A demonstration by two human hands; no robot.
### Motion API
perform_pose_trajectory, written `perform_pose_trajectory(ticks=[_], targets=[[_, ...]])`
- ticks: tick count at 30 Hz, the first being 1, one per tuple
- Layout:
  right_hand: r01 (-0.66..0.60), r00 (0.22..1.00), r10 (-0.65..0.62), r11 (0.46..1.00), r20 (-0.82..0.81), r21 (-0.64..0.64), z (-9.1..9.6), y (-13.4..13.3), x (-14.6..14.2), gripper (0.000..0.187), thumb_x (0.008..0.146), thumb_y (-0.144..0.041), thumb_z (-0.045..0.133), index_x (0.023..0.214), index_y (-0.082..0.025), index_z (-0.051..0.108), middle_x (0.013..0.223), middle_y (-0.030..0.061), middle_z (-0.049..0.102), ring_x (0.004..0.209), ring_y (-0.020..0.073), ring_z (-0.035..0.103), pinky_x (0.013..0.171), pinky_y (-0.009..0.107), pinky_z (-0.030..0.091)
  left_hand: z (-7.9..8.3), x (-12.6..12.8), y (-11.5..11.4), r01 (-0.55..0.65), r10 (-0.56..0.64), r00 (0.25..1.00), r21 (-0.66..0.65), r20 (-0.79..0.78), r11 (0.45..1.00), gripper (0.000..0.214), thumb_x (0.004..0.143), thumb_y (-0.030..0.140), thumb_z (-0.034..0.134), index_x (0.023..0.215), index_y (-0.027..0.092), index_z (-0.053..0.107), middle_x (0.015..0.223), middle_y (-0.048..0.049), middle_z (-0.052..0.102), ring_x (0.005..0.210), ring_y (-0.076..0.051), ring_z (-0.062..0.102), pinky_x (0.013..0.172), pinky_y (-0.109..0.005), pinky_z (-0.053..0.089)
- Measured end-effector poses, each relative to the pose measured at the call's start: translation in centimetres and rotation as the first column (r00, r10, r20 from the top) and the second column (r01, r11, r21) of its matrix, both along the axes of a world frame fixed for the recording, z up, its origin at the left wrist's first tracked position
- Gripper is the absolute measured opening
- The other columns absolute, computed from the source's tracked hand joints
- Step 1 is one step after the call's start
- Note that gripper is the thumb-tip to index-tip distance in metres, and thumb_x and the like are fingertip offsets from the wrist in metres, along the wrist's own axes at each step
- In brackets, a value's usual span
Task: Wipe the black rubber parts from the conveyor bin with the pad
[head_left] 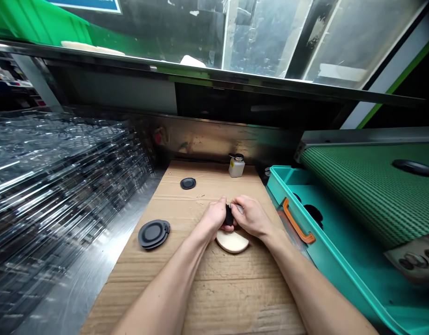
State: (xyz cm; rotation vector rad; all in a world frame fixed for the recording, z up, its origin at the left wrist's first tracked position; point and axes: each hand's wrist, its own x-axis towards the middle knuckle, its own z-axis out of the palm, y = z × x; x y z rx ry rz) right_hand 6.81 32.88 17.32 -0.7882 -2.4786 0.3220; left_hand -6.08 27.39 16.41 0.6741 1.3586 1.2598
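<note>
My left fingers (219, 207) and right fingers (239, 204) were closed together on a small black part (229, 215), pinching it between my hands just above a cream oval pad (232, 241) on the cardboard-topped bench (200, 298). A stack of black discs (153, 234) lay to my left, and a single black disc (188, 183) lay farther ahead, near a small white bottle (236, 166).

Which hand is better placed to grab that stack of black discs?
Probably left: the left hand is closer to the stacked black discs; the right hand sits beyond the black piece both hold.
</note>
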Motion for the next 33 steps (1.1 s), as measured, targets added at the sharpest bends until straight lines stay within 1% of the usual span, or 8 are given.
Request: perform_pose_trajectory(ticks=[4,8,13,19,23,28,31,33], targets=[[-0.013,0.998,0.013,1.0,0.057,-0.013,0.1,-0.1,-0.1,0.019,0.088,-0.018,0.047,0.07,-0.019,0.052,0.069,0.0002,0.055,0.065,0.0128,0.049,0.063,0.024,0.033,0.2,0.2,-0.2,0.0,0.0,1.0,0.003,-0.009,1.0,0.046,0.089,0.047,0.041,0.074,0.009,0.062,0.05,-0.0092,0.06,0.038,-0.015,0.055,0.034,-0.024,0.044],[0.004,1.0,-0.004,1.0,0.024,0.016,0.2,-0.1,-0.1,0.018,0.088,-0.018,0.047,0.071,-0.019,0.054,0.072,0.0011,0.057,0.067,0.0129,0.05,0.064,0.024,0.033,0.3,0.3,-0.2,-0.03,0.03,0.999,-0.002,-0.016,1.0,0.045,0.09,0.046,0.041,0.074,0.01,0.061,0.05,-0.0084,0.06,0.038,-0.016,0.056,0.035,-0.025,0.046],[0.004,0.998,-0.003,1.0,0.066,-0.02,0.3,-0.1,0.0,0.019,0.087,-0.019,0.046,0.07,-0.019,0.054,0.07,0.0013,0.059,0.066,0.0129,0.052,0.064,0.024,0.033,0.2,0.3,-0.2,0.011,-0.011,1.0,-0.001,0.003,1.0,0.046,0.09,0.047,0.039,0.072,0.01,0.059,0.045,-0.0058,0.056,0.031,-0.014,0.05,0.03,-0.023,0.038],[0.036,0.993,-0.032,0.999,0.113,-0.032,0.5,-0.3,0.0,0.021,0.087,-0.021,0.045,0.072,-0.02,0.06,0.071,0.0023,0.064,0.068,0.0143,0.056,0.066,0.024,0.035,0.3,0.3,-0.3,-0.002,0.003,1.0,0.004,-0.021,1.0,0.042,0.09,0.043,0.04,0.073,0.01,0.059,0.048,-0.0084,0.059,0.035,-0.016,0.055,0.031,-0.023,0.042],[0.097,0.986,-0.092,0.995,0.136,-0.033,0.8,-0.3,1.4,0.021,0.087,-0.025,0.048,0.076,-0.023,0.066,0.077,0.0027,0.068,0.073,0.0162,0.059,0.066,0.025,0.036,0.9,-0.7,0.0,-0.065,0.091,0.971,-0.123,0.223,0.99,0.04,0.093,0.038,0.033,0.083,0.008,0.057,0.056,-0.0123,0.063,0.042,-0.016,0.059,0.038,-0.023,0.049],[0.331,0.932,-0.334,0.943,0.143,0.047,1.2,0.7,3.2,0.028,0.09,-0.04,0.047,0.088,-0.024,0.07,0.083,0.007,0.068,0.08,0.0221,0.06,0.067,0.03,0.037,1.3,-2.7,0.3,-0.042,0.119,0.812,-0.147,0.571,0.988,0.042,0.095,0.035,0.027,0.09,0.004,0.055,0.071,-0.0181,0.063,0.053,-0.016,0.063,0.041,-0.019,0.051],[0.267,0.958,-0.268,0.963,0.106,0.029,1.7,0.0,3.0,0.031,0.09,-0.045,0.048,0.086,-0.023,0.07,0.086,0.0067,0.067,0.082,0.0216,0.059,0.067,0.029,0.038,1.2,-3.4,0.3,-0.02,0.117,0.757,-0.157,0.642,0.987,0.043,0.095,0.035,0.024,0.093,0.004,0.054,0.073,-0.0174,0.063,0.052,-0.015,0.061,0.039,-0.019,0.05],[0.122,0.984,-0.105,0.985,0.142,-0.118,2.0,-1.3,2.7,0.034,0.086,-0.052,0.053,0.077,-0.023,0.068,0.078,0.0034,0.065,0.071,0.0176,0.057,0.059,0.027,0.036,1.2,-3.6,0.3,-0.034,0.128,0.74,-0.154,0.66,0.988,0.043,0.095,0.036,0.023,0.093,0.005,0.054,0.073,-0.0169,0.063,0.053,-0.015,0.061,0.039,-0.02,0.049]])
